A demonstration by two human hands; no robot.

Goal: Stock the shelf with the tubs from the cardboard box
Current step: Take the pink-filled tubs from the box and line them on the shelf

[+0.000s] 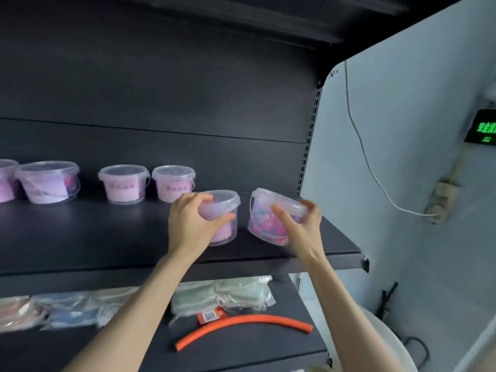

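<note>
My left hand (197, 221) grips a clear tub with a pink label (228, 210) that stands upright on the dark shelf (107, 237). Around a second clear tub (264, 218) filled with pink and blue pieces, tilted to the right near the shelf's right end, my right hand (300, 226) is closed. Several more pink-labelled tubs stand in a row at the back: two in the middle (124, 183) (173, 185) and others at the far left (48, 181). The cardboard box is out of view.
The lower shelf (241, 350) holds plastic-wrapped packs (220, 294) and an orange corrugated hose (241, 328). A pale wall (402, 183) with a white cable, a socket and a green digital display (483, 127) stands to the right.
</note>
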